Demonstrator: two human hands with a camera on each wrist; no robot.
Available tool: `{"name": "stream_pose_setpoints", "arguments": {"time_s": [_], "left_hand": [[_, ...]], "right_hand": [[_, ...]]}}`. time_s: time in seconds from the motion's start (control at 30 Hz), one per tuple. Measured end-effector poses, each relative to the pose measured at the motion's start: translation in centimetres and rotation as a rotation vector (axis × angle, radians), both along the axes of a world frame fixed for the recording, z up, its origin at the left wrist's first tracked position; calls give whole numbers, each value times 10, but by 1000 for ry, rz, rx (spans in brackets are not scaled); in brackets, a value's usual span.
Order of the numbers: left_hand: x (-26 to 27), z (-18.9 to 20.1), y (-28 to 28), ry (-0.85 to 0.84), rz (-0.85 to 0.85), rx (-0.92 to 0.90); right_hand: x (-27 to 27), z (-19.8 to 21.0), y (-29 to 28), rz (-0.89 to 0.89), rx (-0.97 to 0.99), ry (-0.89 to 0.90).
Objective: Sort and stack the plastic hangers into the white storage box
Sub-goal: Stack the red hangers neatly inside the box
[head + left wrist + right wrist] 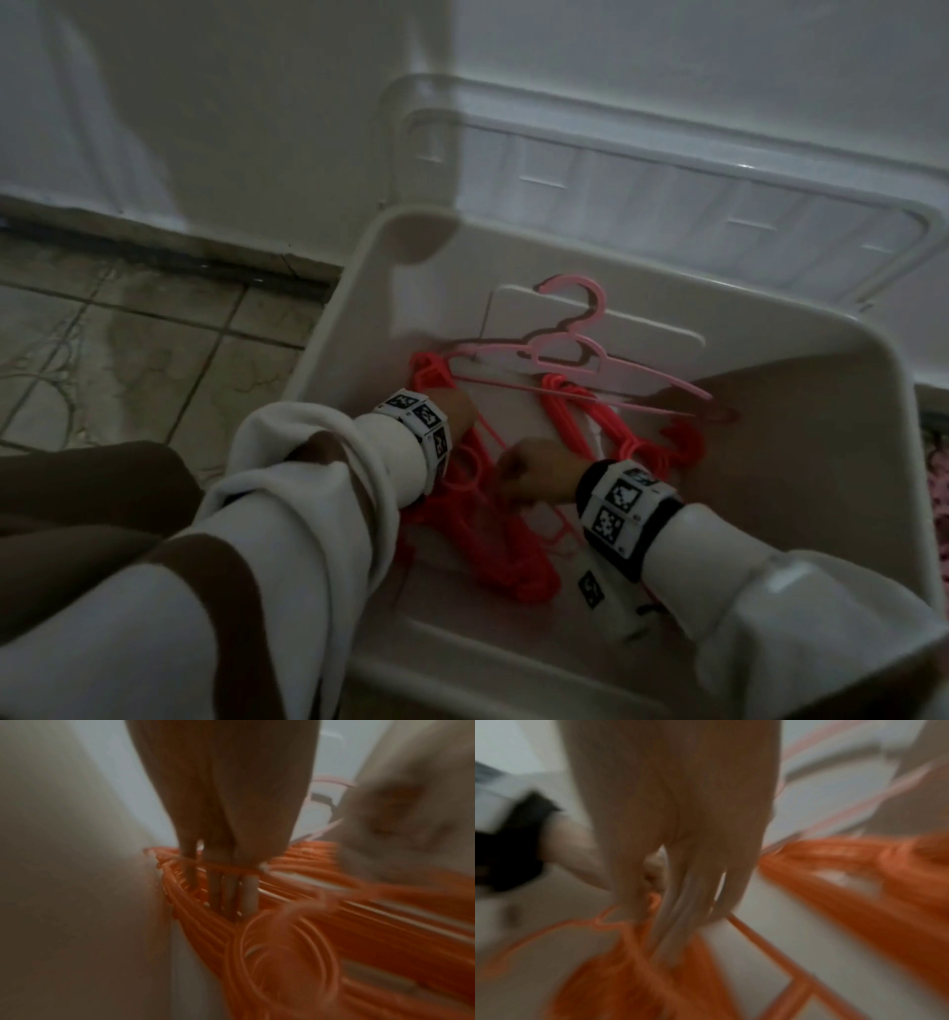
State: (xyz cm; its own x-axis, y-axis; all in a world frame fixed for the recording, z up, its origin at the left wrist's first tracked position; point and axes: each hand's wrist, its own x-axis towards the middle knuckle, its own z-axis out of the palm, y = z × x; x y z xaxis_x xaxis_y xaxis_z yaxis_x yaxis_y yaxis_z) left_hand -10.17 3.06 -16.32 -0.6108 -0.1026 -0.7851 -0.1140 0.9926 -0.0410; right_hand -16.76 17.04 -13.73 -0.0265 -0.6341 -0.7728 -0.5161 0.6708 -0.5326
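Both hands reach into the white box (pixel 513 688), left hand (pixel 221 841) fingers hooked around red hangers (pixel 295 953), right hand (pixel 534 475) grip unclear

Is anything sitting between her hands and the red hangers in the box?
Nothing visible. Both hands are already down among the red hangers inside the white box: the left hand has fingers poked through them, and the right hand touches them.

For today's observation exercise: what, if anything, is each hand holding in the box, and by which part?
The left hand reaches its fingers through the red hangers at one end of the bundle. The right hand is among them too; blur hides any grip.
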Motion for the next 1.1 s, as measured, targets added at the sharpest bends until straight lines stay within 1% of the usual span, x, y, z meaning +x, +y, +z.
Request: {"name": "stream_pose_setpoints", "arguments": {"time_s": [0.03,0.07,0.1,0.13,0.17,0.23,0.27,0.3,0.37,0.4,0.43,0.5,0.53,0.6,0.63,0.7,0.77,0.83,0.9,0.97,1.1], "left_hand": [[-3,4,-1,67,26,15],[-3,3,0,110,43,9],[-3,5,2,130,82,24],[-1,6,3,144,118,40],[2,5,4,143,159,51],[7,4,4,121,183,76],[6,7,6,92,154,77],[4,9,7,87,78,55],[-3,19,11,88,-109,17],[-6,22,12,87,-180,-11],[-9,24,12,89,-215,-50],[-10,29,12,92,-240,-121],[-10,32,12,109,-223,-148],[-9,34,12,173,-168,-176],[-10,34,12,213,-141,-168],[-9,28,14,254,-116,-94],[-7,17,15,239,-123,-10],[-3,6,16,163,-153,21],[2,-4,15,82,-223,-7],[7,-9,13,82,-260,-38],[8,-8,13,76,-267,-53]], "right_hand": [[-8,4,1,-105,-23,13],[-16,-2,4,-207,-47,12],[-20,-2,6,-250,-4,-20],[-22,-6,7,-247,37,6],[-25,-9,8,-202,32,73],[-27,-16,9,-124,-46,309],[-26,-18,8,-123,-55,358],[-25,-18,7,-143,-4,323],[-15,-16,4,-169,200,81],[-9,-14,2,-155,277,-20],[-3,-11,0,-107,308,-63],[6,-7,-5,32,287,-14],[10,-8,-7,87,267,13],[14,-13,-10,143,257,28],[16,-15,-12,167,260,29],[16,-18,-12,210,279,18],[16,-20,-11,202,297,26],[17,-23,-9,214,314,79],[21,-24,-8,263,326,140],[25,-20,-7,294,343,168],[27,-16,-8,287,357,166]]}}
